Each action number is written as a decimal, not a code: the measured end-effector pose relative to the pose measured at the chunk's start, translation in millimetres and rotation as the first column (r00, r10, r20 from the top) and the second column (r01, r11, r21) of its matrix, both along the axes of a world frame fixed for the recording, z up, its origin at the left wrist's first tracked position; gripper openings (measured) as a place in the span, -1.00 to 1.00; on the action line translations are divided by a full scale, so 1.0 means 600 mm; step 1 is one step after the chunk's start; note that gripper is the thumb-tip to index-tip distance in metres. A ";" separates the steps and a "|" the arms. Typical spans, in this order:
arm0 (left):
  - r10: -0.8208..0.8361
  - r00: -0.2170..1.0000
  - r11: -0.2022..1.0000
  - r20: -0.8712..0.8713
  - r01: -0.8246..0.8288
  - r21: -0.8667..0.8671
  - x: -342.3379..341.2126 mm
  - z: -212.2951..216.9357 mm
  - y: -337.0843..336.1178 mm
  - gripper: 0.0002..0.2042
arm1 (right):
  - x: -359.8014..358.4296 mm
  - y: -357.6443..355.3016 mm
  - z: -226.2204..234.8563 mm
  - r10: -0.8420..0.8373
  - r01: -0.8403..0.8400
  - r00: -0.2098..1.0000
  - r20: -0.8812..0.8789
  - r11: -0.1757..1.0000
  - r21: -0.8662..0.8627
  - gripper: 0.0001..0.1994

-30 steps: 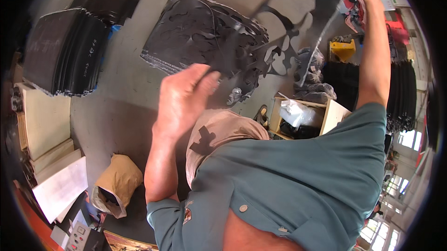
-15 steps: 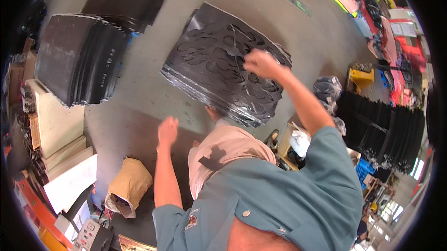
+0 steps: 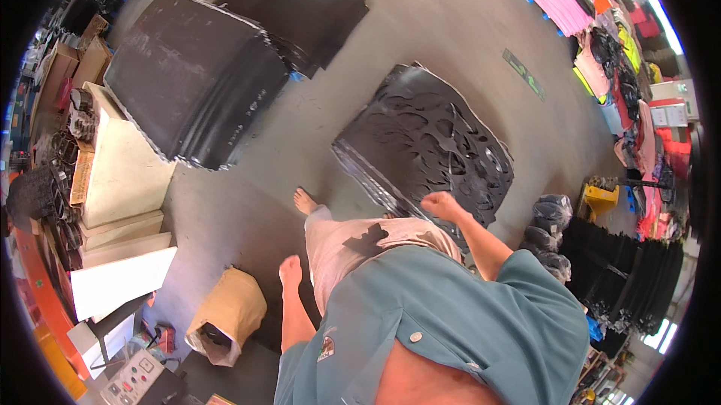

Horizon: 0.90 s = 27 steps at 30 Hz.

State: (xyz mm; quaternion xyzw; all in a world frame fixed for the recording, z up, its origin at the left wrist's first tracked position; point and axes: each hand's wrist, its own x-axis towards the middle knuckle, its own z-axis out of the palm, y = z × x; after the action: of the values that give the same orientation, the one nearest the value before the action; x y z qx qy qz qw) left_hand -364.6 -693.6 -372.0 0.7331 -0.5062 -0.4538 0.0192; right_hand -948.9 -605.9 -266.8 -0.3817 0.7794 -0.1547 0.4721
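Observation:
My right hand (image 3: 444, 206) is closed, in front of my body above the near edge of a stack of dark rubber-like sheets (image 3: 390, 142). Curved, flame-like cut-outs cover the top sheet of that stack, and its layered edges look shiny. Nothing shows sticking out of the right fist. Lower and to the left hangs my left hand (image 3: 290, 270), fingers curled in, with nothing visible in it. It is nearest to my trouser leg and a brown paper sack (image 3: 234, 311). One bare foot (image 3: 304, 200) is on the floor between the sack and the sheets.
Two more piles of dark sheets, a near one (image 3: 188, 67) and a far one (image 3: 300, 7), lie at upper left. Pale boards (image 3: 124, 281) and a control box (image 3: 135, 379) line the left side. Right are wrapped bundles (image 3: 552, 213), a black stack (image 3: 623, 270) and coloured sheets (image 3: 563, 3).
My right hand has drawn back from over the cut sheets toward my body. The left hand has lowered. My foot has stepped out to the left, and the view has turned left.

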 end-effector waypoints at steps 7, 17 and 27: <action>-0.061 0.997 0.929 -0.052 0.038 -0.369 -0.005 0.146 -0.513 -0.59 | 0.145 -0.312 0.106 0.010 -0.013 0.994 -0.105 0.999 -0.036 -0.65; 0.071 0.993 0.751 -0.095 -0.116 -0.650 0.080 0.219 -0.934 -0.54 | 0.281 -0.839 0.168 0.201 -0.255 0.963 -0.178 0.894 -0.369 -0.75; 0.235 0.921 0.807 0.310 -0.008 -0.590 0.224 0.119 -1.470 -0.27 | 0.559 -1.711 0.061 0.463 -0.562 0.823 -0.329 0.586 -0.583 -0.72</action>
State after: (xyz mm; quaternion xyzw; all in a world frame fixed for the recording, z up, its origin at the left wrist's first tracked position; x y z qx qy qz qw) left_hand -230.2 -1575.5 -300.6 0.7956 -0.5652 -0.1305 0.1748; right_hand -613.7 -1632.4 -230.1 -0.7408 0.5607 -0.2481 0.2742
